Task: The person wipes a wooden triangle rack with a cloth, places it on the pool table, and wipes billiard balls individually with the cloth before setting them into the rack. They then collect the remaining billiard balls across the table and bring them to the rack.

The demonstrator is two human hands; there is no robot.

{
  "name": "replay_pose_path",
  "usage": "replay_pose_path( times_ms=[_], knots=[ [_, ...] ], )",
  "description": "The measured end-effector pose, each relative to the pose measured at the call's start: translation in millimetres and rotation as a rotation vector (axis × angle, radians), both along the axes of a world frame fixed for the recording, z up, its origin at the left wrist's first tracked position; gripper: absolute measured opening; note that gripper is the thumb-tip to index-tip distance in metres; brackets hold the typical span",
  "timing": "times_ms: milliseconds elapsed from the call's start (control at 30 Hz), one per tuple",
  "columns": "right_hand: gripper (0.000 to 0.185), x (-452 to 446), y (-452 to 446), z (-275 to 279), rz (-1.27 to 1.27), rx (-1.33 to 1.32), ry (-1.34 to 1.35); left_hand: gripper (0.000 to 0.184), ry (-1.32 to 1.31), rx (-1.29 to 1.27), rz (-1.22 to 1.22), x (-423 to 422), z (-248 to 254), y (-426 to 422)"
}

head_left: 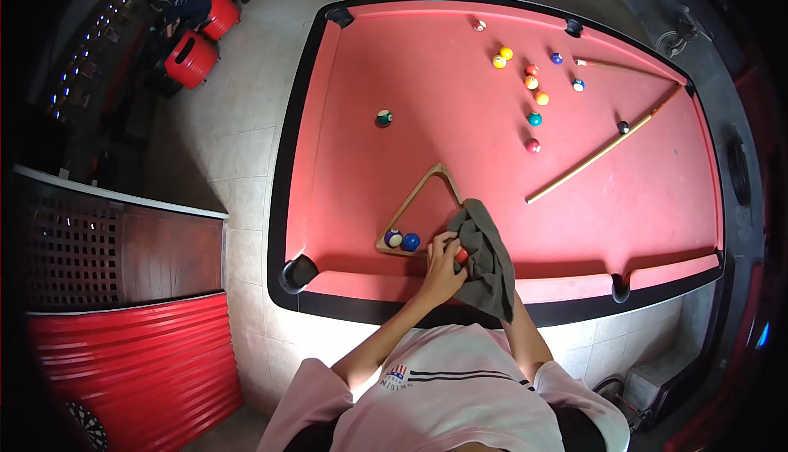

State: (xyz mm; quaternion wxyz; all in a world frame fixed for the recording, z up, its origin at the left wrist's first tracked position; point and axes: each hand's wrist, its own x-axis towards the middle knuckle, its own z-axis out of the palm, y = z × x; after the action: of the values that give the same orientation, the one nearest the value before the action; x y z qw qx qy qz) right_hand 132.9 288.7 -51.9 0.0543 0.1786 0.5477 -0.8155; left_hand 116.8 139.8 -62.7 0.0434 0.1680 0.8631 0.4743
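Note:
My left hand (444,271) is closed on a red billiard ball (462,256), fingers curled over its side. Against that ball lies a dark grey cloth (484,263), which drapes over my right hand and hides its fingers; only the right forearm (527,333) shows below. Just left of my hands, a wooden triangle rack (408,199) rests on the pink-red cloth of the pool table (361,173). Inside its near left corner sit a white-and-purple striped ball (394,238) and a blue ball (411,242).
Several balls lie toward the far right, among them a teal ball (535,119) and a black ball (624,127). A green striped ball (384,117) sits alone left. One cue (595,158) crosses the right side; another (624,66) lies behind. A corner pocket (300,273) is near left.

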Motion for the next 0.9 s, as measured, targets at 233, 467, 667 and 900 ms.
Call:
replay_pose_path(
  times_ms=[233, 467, 667, 900],
  knots=[
    [0.051, 22, -50, 0, 0.105, 0.103, 0.049, 0.065, -0.079, 0.156, 0.009, 23, 11, -46],
    [0.053, 32, -89, 4, 0.146, 0.181, 0.102, 0.064, -0.164, 0.176, -0.258, 3, 25, -103],
    [0.054, 33, -110, 6, 0.138, 0.249, 0.145, 0.052, -0.292, 0.273, -0.071, -10, 19, -135],
    [0.055, 45, -140, -8, 0.062, 0.391, 0.214, 0.056, 0.014, 0.061, -0.200, 2, 21, -140]
  ],
)
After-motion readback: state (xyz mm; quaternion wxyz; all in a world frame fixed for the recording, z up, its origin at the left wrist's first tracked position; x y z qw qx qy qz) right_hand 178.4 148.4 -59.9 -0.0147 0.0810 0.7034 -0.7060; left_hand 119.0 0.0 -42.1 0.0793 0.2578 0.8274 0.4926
